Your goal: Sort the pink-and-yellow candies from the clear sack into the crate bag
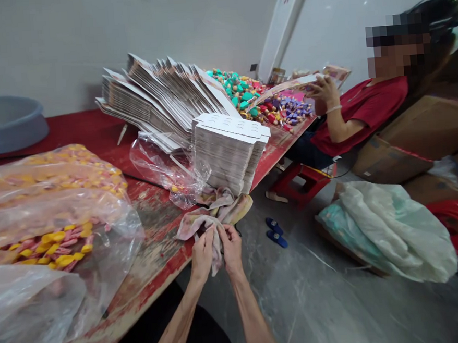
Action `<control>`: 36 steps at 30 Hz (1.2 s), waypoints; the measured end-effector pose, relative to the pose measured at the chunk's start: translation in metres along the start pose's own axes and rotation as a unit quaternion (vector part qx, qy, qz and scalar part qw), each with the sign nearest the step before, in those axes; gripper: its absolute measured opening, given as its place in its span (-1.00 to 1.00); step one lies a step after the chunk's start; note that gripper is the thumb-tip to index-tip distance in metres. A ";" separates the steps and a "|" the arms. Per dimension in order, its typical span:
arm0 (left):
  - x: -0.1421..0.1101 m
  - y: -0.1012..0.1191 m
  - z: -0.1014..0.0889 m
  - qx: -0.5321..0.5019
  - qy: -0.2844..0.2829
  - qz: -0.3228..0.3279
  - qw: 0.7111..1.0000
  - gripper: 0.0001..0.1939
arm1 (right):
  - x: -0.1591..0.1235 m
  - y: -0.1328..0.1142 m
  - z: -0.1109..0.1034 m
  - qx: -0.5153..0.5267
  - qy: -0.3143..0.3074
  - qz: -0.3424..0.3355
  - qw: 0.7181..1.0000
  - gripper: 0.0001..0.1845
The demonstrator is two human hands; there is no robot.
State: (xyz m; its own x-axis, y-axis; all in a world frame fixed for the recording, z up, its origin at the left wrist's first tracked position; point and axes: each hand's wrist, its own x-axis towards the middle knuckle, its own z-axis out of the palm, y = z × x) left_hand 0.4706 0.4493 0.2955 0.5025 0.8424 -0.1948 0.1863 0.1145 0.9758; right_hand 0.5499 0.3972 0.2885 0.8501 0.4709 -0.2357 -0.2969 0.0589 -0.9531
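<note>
A pale, stained cloth [204, 220] is bunched at the table's front edge, partly draped over it. My left hand [203, 254] has its fingers closed on the cloth. Close beside it, my right hand [231, 244] grips the same cloth, with a fold hanging down between the two hands. Just behind the cloth stands an upright stack of flat white cardboard pieces [231, 150]. Left of that stack lies a crumpled clear plastic bag [174, 170]. Whatever may lie inside the cloth's folds is hidden.
Large clear bags of yellow and pink pieces [57, 246] cover the table's left side, near a blue basin [8, 124]. More cardboard [161, 98] leans behind. A co-worker [366, 109] holds a cardboard strip beside colourful figures [242, 89]. A white sack [393, 228] and slippers [276, 232] lie on the floor.
</note>
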 end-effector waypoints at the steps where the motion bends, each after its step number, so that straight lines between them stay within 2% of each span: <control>1: -0.001 0.001 0.000 0.003 -0.002 0.001 1.000 -0.40 | 0.002 0.001 0.002 -0.011 0.005 -0.009 1.000 -0.47; 5: -0.006 0.000 -0.002 -0.008 -0.016 0.004 1.000 -0.49 | 0.012 0.004 0.005 -0.035 0.028 -0.033 0.998 -0.41; 9: -0.003 -0.002 -0.008 -0.051 0.024 -0.022 0.998 -0.39 | 0.018 0.003 -0.002 -0.043 0.054 -0.021 0.997 -0.33; 13: 0.003 0.003 -0.013 -0.100 0.045 -0.024 0.994 -0.28 | 0.003 0.007 -0.005 -0.036 0.013 -0.056 0.998 -0.41; 16: -0.003 0.009 -0.015 -0.135 -0.007 -0.015 0.991 -0.18 | -0.008 0.015 0.003 -0.055 -0.020 -0.103 0.993 -0.40; 20: -0.025 0.011 -0.017 -0.146 -0.140 -0.008 0.979 -0.05 | 0.000 0.020 0.016 -0.097 0.027 -0.117 0.988 -0.50; 24: -0.039 0.009 -0.021 -0.165 -0.173 -0.015 0.971 -0.02 | 0.016 0.015 0.017 -0.146 0.059 -0.120 0.980 -0.58; 27: -0.037 0.001 -0.025 -0.252 -0.197 -0.064 0.945 0.04 | 0.025 0.013 0.012 -0.163 0.073 -0.114 0.977 -0.50; 29: -0.034 -0.006 -0.029 -0.324 -0.202 -0.105 0.918 0.01 | 0.030 0.015 0.009 -0.166 0.084 -0.124 0.975 -0.44; 33: -0.029 -0.014 -0.036 -0.425 -0.170 -0.157 0.875 -0.16 | 0.033 0.017 0.000 -0.157 0.079 -0.132 0.975 -0.38; 36: -0.027 -0.013 -0.040 -0.445 -0.146 -0.170 0.867 -0.36 | 0.027 0.016 -0.005 -0.157 0.060 -0.132 0.977 -0.45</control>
State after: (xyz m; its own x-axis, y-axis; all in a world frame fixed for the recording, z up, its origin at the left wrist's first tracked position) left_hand 0.4210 0.4456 0.2918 0.7628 0.5257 -0.3766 -0.2939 0.8006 0.5222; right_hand 0.5703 0.4065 0.2662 0.9295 0.3680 0.0233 0.0712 -0.1172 -0.9905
